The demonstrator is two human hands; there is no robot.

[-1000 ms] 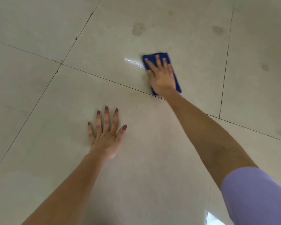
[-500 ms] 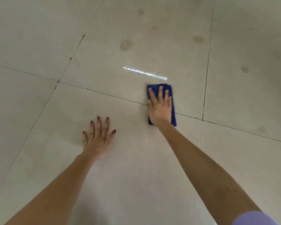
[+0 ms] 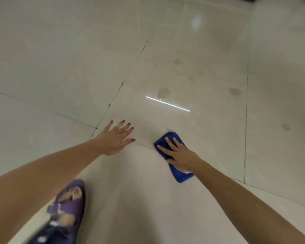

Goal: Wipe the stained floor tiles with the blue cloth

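A folded blue cloth (image 3: 180, 175) lies flat on the pale floor tiles, across a grout line. My right hand (image 3: 179, 154) presses on it with straight, spread fingers. My left hand (image 3: 115, 138) is to its left with fingers straight, at floor level beside the grout line; whether the palm touches the tile is unclear. Brownish round stains mark the tile ahead: one stain (image 3: 163, 93) by a bright light streak, another stain (image 3: 234, 91) to the right, a third stain (image 3: 285, 127) on the neighbouring tile.
My foot in a purple sandal (image 3: 70, 201) stands on the near tile at the lower left. Dark grout lines (image 3: 246, 120) divide the large glossy tiles. A dark object edge shows at the far top right.
My right hand dragged the cloth back toward me, off the stained tile and across the grout line. My left hand shifted and turned. The view pulled back, and my sandalled foot came into sight.
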